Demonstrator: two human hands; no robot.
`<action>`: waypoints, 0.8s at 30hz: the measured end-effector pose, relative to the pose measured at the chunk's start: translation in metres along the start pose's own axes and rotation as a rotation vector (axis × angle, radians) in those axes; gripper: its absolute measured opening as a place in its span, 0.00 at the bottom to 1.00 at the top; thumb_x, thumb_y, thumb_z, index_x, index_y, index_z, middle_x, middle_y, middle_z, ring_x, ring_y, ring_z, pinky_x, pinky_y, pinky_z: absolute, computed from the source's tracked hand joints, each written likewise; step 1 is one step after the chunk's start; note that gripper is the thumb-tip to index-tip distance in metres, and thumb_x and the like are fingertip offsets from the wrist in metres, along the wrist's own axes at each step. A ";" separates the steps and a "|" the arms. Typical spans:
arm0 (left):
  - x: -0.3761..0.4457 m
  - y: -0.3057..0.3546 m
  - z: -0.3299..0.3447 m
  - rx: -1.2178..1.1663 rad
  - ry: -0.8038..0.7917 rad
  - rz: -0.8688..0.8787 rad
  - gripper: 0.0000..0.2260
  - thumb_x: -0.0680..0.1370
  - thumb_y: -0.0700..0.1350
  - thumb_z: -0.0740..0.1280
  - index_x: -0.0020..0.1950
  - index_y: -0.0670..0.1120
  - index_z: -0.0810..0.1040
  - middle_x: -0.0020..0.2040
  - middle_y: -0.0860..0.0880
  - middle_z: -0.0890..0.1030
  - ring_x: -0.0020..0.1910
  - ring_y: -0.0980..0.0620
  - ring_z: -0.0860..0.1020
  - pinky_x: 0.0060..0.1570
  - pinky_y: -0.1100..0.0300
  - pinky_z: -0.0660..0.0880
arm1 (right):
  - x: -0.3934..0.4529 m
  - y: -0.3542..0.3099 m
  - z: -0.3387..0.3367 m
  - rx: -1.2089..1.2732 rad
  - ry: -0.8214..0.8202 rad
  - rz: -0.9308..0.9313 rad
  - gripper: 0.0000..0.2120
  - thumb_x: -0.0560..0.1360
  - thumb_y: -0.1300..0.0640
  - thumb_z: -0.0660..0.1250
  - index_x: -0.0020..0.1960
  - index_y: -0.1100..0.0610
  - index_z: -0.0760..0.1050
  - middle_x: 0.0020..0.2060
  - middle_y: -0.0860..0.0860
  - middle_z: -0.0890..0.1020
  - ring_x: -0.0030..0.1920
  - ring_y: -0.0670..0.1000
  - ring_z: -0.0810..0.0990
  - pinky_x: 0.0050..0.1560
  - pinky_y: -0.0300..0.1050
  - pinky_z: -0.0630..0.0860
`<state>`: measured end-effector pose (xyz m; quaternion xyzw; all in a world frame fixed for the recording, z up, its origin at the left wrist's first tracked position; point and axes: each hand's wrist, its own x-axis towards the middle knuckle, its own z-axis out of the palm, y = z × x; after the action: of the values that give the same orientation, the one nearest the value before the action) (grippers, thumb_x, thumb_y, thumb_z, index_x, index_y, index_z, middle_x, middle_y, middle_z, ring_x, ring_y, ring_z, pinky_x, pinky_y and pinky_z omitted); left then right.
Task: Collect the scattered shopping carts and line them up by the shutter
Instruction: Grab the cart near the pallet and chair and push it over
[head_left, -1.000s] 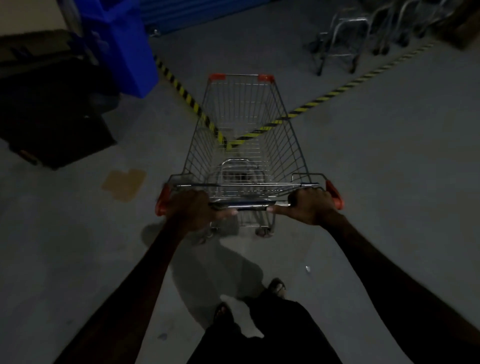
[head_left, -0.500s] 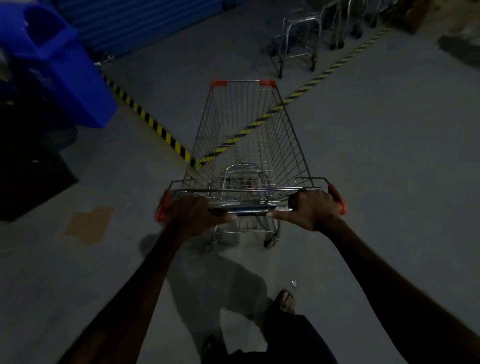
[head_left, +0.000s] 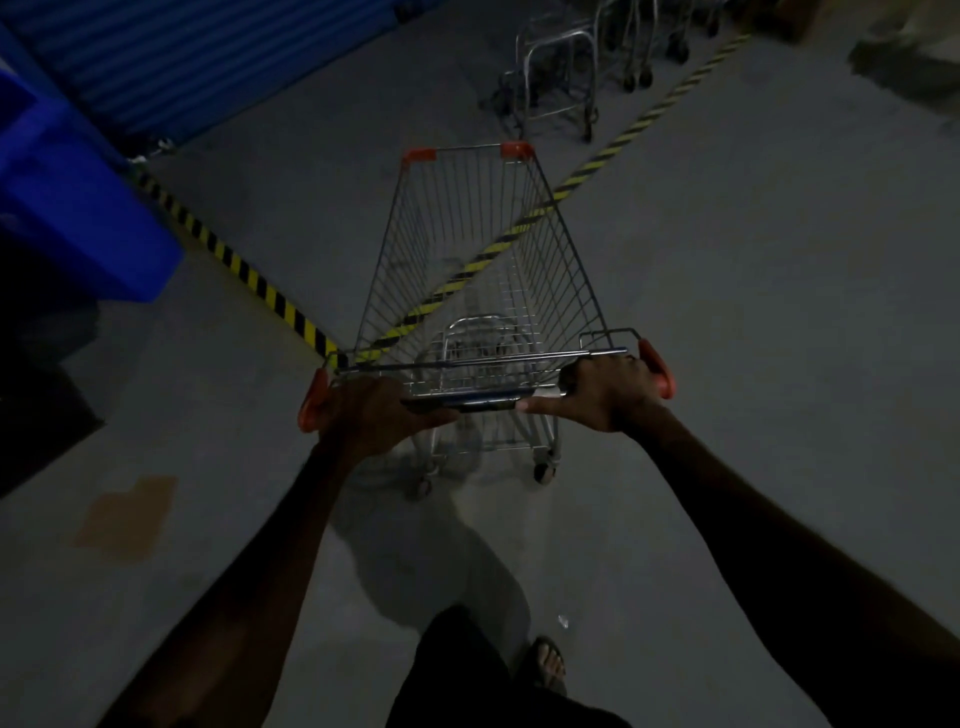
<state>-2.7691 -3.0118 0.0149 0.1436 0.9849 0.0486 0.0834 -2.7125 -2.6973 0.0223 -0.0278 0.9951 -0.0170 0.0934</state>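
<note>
A wire shopping cart (head_left: 483, 270) with orange corner caps stands in front of me on the grey floor, its basket empty. My left hand (head_left: 371, 415) grips the left end of its handle bar, and my right hand (head_left: 610, 392) grips the right end with the thumb stretched along the bar. The blue ribbed shutter (head_left: 208, 57) fills the upper left. Several other carts (head_left: 566, 67) stand in a row at the top, right of the shutter.
Yellow-and-black floor tape (head_left: 234, 260) forms a V that meets under the cart. A blue bin (head_left: 78, 213) and a dark object (head_left: 31, 415) stand at the left. A brown stain (head_left: 127, 519) marks the floor. My sandalled foot (head_left: 545, 662) shows below.
The cart has rolled forward and turned right: the blue bin and dark object slid left, more of the shutter shows, and the row of carts is closer. Both hands kept their grip.
</note>
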 end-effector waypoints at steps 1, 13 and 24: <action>0.015 0.007 -0.002 0.022 0.018 0.001 0.46 0.61 0.90 0.53 0.51 0.54 0.87 0.49 0.48 0.87 0.50 0.44 0.85 0.52 0.51 0.81 | 0.012 0.011 -0.003 0.003 0.000 0.009 0.47 0.64 0.10 0.45 0.37 0.50 0.80 0.36 0.48 0.82 0.38 0.51 0.79 0.47 0.49 0.71; 0.231 0.037 -0.018 0.012 0.014 0.099 0.44 0.62 0.90 0.52 0.29 0.48 0.72 0.29 0.51 0.77 0.34 0.50 0.79 0.42 0.55 0.78 | 0.172 0.103 -0.055 -0.040 -0.085 0.125 0.46 0.67 0.13 0.49 0.37 0.54 0.82 0.36 0.50 0.84 0.42 0.53 0.83 0.60 0.55 0.75; 0.402 0.059 -0.047 -0.012 0.050 0.137 0.43 0.62 0.90 0.51 0.30 0.49 0.73 0.26 0.53 0.73 0.28 0.53 0.78 0.31 0.57 0.72 | 0.327 0.180 -0.077 -0.027 -0.037 0.106 0.45 0.66 0.12 0.48 0.30 0.53 0.76 0.30 0.48 0.79 0.39 0.52 0.81 0.49 0.50 0.76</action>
<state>-3.1410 -2.8423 0.0079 0.2086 0.9743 0.0639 0.0560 -3.0571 -2.5342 0.0304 0.0235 0.9934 0.0019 0.1122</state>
